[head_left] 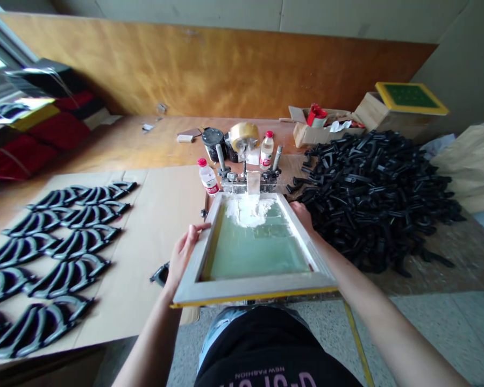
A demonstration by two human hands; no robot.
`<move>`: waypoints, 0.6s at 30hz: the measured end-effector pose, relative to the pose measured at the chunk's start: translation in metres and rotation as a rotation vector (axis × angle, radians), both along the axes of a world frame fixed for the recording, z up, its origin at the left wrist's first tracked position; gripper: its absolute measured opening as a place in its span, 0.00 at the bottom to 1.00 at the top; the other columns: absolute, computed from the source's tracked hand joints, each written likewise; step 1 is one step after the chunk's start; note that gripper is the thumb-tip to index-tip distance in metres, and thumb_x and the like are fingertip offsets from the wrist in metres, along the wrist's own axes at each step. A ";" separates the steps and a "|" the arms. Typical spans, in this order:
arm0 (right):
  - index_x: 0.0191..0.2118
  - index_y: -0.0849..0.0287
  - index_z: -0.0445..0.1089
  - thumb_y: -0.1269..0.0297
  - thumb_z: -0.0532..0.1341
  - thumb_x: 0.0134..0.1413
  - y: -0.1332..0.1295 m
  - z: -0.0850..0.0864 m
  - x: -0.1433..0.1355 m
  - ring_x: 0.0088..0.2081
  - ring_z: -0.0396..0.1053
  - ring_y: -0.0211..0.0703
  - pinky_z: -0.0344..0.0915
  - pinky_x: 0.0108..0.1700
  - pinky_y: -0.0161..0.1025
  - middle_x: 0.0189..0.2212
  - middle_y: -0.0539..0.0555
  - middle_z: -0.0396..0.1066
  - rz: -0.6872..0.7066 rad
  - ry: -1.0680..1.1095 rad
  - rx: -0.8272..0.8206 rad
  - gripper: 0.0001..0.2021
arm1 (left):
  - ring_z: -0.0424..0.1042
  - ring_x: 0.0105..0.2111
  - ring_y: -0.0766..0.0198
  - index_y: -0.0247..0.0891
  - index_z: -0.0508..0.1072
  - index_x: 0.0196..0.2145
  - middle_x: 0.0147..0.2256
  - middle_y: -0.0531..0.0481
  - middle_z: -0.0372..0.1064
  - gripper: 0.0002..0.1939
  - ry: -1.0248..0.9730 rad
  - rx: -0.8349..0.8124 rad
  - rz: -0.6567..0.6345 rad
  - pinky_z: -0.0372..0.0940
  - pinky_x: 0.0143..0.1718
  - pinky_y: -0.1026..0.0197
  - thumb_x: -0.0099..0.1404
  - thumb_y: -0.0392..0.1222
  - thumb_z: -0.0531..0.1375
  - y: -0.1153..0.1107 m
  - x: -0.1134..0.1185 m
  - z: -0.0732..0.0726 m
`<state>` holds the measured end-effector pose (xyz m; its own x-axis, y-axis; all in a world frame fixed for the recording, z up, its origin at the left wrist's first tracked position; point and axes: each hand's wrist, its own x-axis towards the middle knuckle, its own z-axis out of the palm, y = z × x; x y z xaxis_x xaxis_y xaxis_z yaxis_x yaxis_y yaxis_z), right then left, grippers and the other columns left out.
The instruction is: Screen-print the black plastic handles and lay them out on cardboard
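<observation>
A screen-printing frame (253,284) with a pale green mesh is in front of me, white ink (248,212) spread over its far end. At its left side is my left hand (183,251), thumb and forefinger against the rim, the other fingers mostly hidden. Beside my left wrist shows a black curved part (159,274); I cannot tell whether the hand touches it. My right hand (302,216) is past the frame's right side, close to a heap of black plastic parts (371,199). Its fingertips are hidden behind the frame. A clamp stand (229,185) carries the frame's far end.
Rows of black curved parts (70,274) lie on cardboard (145,215) to the left. Behind the frame are two bottles (208,177), a black tub (213,141) and a tape roll (244,135). An open carton (306,134) stands at the back right.
</observation>
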<state>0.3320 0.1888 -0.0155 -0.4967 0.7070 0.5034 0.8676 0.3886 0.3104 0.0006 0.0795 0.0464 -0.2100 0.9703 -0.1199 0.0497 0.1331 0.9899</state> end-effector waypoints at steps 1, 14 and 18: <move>0.41 0.66 0.76 0.74 0.55 0.61 0.007 0.007 0.004 0.38 0.72 0.43 0.71 0.41 0.36 0.34 0.59 0.75 -0.054 0.156 -0.069 0.11 | 0.70 0.28 0.65 0.37 0.76 0.48 0.33 0.48 0.75 0.32 0.041 -0.047 -0.026 0.65 0.28 0.66 0.60 0.66 0.57 -0.008 -0.002 -0.011; 0.39 0.60 0.71 0.66 0.62 0.57 0.041 0.037 -0.087 0.43 0.69 0.49 0.63 0.44 0.39 0.39 0.58 0.74 0.046 0.255 -0.538 0.05 | 0.74 0.45 0.52 0.41 0.66 0.61 0.43 0.43 0.76 0.35 0.179 -0.186 -0.033 0.66 0.48 0.55 0.61 0.62 0.58 -0.014 -0.004 -0.097; 0.41 0.61 0.71 0.70 0.57 0.57 0.025 0.034 -0.090 0.40 0.71 0.49 0.62 0.40 0.40 0.37 0.61 0.75 -0.131 0.234 -0.494 0.07 | 0.74 0.45 0.52 0.40 0.66 0.60 0.45 0.43 0.76 0.35 0.128 -0.179 -0.028 0.66 0.48 0.55 0.61 0.61 0.59 -0.014 -0.003 -0.094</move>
<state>0.2417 0.2137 0.0188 -0.3033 0.9351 0.1830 0.9424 0.3229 -0.0879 -0.0026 0.0650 -0.0473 -0.2076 0.9416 -0.2651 0.1800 0.3032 0.9358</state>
